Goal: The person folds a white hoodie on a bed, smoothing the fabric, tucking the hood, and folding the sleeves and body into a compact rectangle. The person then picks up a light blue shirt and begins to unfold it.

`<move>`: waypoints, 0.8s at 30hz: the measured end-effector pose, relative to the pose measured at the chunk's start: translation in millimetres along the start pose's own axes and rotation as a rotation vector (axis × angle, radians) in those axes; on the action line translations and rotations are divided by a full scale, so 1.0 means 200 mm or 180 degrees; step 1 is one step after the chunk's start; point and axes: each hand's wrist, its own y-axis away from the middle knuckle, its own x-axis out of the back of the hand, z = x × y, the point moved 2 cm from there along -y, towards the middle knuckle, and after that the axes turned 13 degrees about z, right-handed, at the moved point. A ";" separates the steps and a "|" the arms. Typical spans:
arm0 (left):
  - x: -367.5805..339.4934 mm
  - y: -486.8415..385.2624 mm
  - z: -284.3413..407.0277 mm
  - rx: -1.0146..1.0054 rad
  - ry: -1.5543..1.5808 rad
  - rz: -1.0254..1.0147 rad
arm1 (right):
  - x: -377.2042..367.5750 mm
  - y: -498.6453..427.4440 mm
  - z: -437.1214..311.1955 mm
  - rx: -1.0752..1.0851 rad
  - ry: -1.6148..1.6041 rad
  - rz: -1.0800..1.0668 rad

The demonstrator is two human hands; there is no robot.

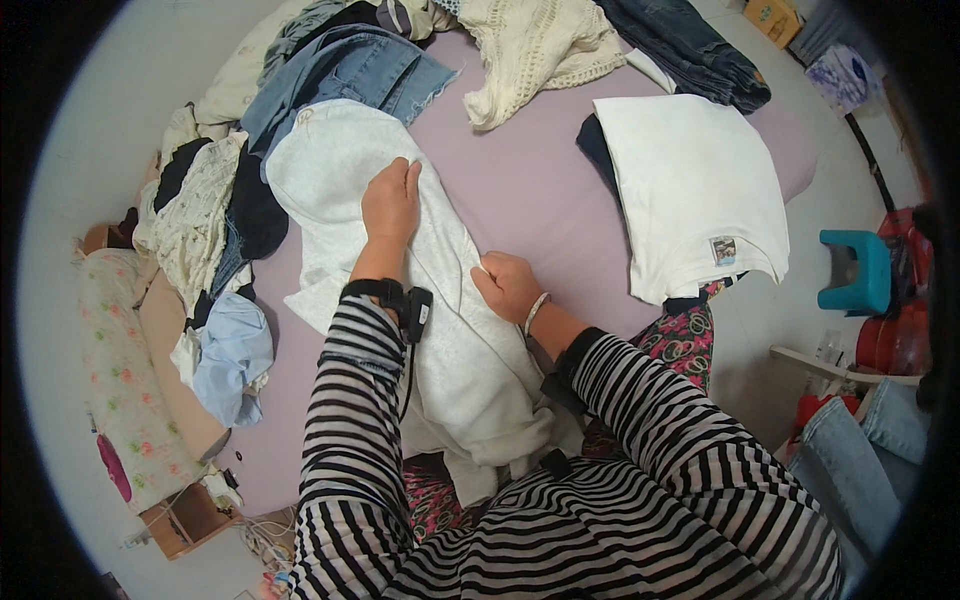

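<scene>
A light grey fleece garment [465, 375] lies lengthwise over the bed's edge and my lap, its far end on the mauve sheet [510, 180]. My left hand [391, 199] grips its fabric near the far end, thumb along the side. Nearer to me and to the right, my right hand [508, 286] is closed on the garment's right edge. The near part of the cloth is bunched against my striped top. To the right, a folded white T-shirt [690, 187] lies over dark cloth.
Denim with a frayed hem [360, 75], a cream openwork knit [540, 45] and dark jeans [690, 52] lie along the far side. Mixed clothes and a light blue garment [234, 352] are heaped at left. A teal stool [855, 271] stands on the floor at right.
</scene>
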 end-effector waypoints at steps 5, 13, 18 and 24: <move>0.00 0.01 -0.06 0.0529 0.0236 0.0049 | -0.01 0.00 0.01 -0.0051 0.0092 -0.0030; 0.45 0.52 0.23 0.0087 0.0130 0.0604 | -0.03 -0.01 0.02 -0.0124 0.0005 0.0094; 0.35 0.90 0.33 0.0384 -0.0316 -0.0917 | -0.05 -0.02 0.05 -0.0228 0.0288 -0.0147; 0.47 0.94 0.29 0.0588 0.0236 -0.0686 | -0.01 -0.02 0.06 -0.0558 0.0253 -0.0195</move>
